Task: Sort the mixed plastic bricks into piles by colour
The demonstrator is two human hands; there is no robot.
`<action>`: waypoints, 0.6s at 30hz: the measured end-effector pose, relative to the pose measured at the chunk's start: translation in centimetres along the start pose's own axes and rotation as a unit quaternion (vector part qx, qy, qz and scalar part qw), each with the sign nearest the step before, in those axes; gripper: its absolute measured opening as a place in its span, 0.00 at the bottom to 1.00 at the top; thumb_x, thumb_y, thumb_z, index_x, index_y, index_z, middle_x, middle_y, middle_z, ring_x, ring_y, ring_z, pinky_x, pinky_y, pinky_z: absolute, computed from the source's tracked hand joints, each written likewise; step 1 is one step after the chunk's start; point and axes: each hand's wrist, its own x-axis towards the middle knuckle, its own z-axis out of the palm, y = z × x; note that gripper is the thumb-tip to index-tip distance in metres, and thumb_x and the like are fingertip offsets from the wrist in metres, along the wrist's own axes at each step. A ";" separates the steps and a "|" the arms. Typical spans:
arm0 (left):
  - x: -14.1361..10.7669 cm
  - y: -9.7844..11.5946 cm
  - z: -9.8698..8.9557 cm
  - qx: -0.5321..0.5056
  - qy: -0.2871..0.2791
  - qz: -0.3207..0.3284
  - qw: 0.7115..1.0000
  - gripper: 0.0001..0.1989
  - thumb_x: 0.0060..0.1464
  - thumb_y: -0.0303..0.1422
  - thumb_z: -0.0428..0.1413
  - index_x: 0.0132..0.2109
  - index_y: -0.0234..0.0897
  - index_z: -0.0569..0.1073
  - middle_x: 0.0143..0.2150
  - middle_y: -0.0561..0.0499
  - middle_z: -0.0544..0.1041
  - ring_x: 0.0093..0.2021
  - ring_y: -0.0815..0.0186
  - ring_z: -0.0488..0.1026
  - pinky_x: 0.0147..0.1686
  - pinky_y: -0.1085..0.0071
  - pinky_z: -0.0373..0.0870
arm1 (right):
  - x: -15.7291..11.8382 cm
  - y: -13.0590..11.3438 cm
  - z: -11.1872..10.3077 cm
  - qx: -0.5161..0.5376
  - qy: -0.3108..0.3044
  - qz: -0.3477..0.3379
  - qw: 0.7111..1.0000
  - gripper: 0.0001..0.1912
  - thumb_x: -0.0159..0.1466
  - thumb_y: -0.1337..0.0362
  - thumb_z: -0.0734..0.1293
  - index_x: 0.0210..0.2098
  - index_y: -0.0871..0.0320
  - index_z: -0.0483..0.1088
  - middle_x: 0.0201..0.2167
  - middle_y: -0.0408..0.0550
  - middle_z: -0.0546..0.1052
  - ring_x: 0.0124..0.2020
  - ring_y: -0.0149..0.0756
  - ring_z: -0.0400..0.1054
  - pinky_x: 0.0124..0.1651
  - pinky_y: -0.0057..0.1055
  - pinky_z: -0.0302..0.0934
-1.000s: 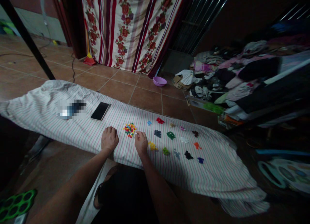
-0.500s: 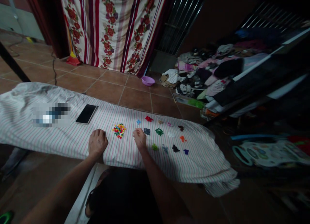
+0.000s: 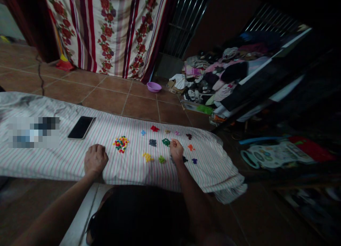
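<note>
My left hand (image 3: 96, 159) rests palm down on the striped cloth (image 3: 112, 171), fingers loosely laid out and nothing visible in it. Right of it lies a mixed pile of small coloured bead-like pieces (image 3: 121, 144). My right hand (image 3: 176, 151) is closed in a pinch beside the dark green pile (image 3: 166, 142); whatever its fingertips hold is too small to make out. It hides the white pile and partly covers a grey one. Single-colour piles lie around it: yellow (image 3: 147, 157), lime green (image 3: 161, 159), dark grey (image 3: 152, 142), red (image 3: 154, 128), orange (image 3: 191, 147) and purple (image 3: 194, 161).
A phone (image 3: 81, 127) lies on the cloth at the left, with a blurred-out item (image 3: 34, 132) beyond it. On the tiled floor stand a purple basin (image 3: 154, 87) and a red dustpan (image 3: 65, 65). Heaped clothes (image 3: 207, 72) fill the back right.
My right hand has moved right, from beside the dark grey pile to the white pile's place, uncovering the yellow pile. My left hand stays on the cloth. The view has shifted right.
</note>
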 end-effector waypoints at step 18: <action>0.1 0.2 -0.2 -0.011 0.002 -0.006 1.000 0.08 0.54 0.30 0.47 0.37 0.36 0.70 0.37 0.41 0.72 0.42 0.53 0.66 0.41 0.59 0.63 | 3.4 5.7 -3.5 -0.172 -0.018 0.027 0.985 0.17 0.54 0.69 0.58 0.35 0.58 0.78 0.31 0.50 0.77 0.33 0.38 0.68 0.40 0.31 0.60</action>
